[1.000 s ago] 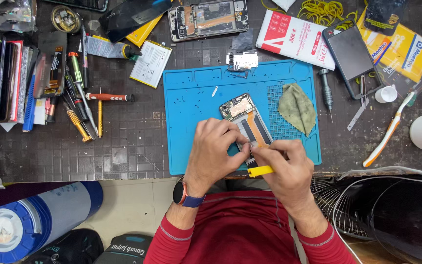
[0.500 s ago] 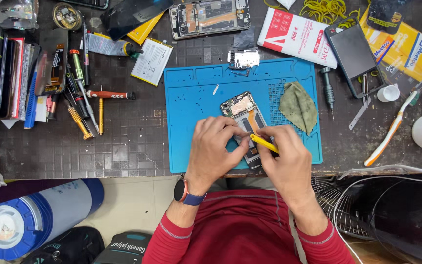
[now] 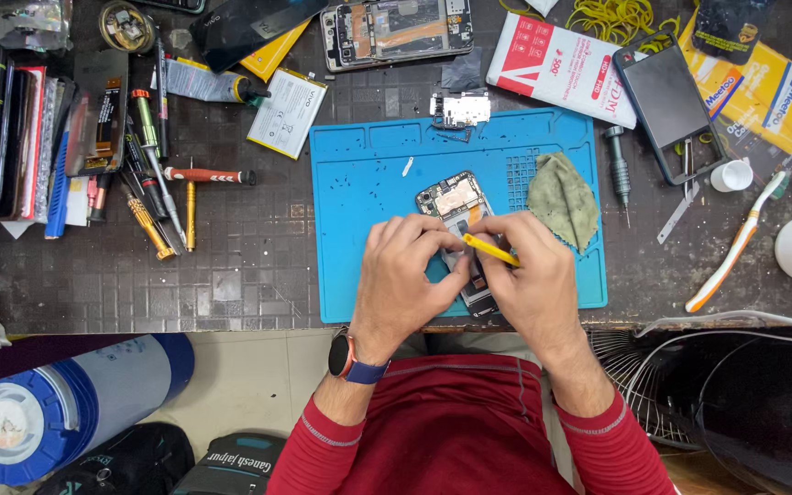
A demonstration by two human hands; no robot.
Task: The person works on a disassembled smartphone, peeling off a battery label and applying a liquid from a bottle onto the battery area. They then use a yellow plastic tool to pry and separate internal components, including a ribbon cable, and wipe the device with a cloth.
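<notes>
An opened phone (image 3: 456, 200) with its back off lies on a blue work mat (image 3: 368, 183), its lower half hidden under my hands. My left hand (image 3: 405, 275) presses on the phone's left side and holds it steady. My right hand (image 3: 529, 280) grips a thin yellow pry tool (image 3: 490, 249), with its tip laid across the phone's middle. A watch with a blue strap (image 3: 350, 359) sits on my left wrist.
A green cloth (image 3: 563, 197) lies on the mat's right side and a small circuit board (image 3: 460, 108) at its top edge. Screwdrivers (image 3: 162, 183) and tools crowd the left. Another opened phone (image 3: 396, 29), boxes (image 3: 566, 69), a dark phone frame (image 3: 669, 101) and a toothbrush (image 3: 735, 246) lie around.
My right hand has brought the yellow pry tool up from the phone's bottom edge onto its middle. My left hand has stayed on the phone.
</notes>
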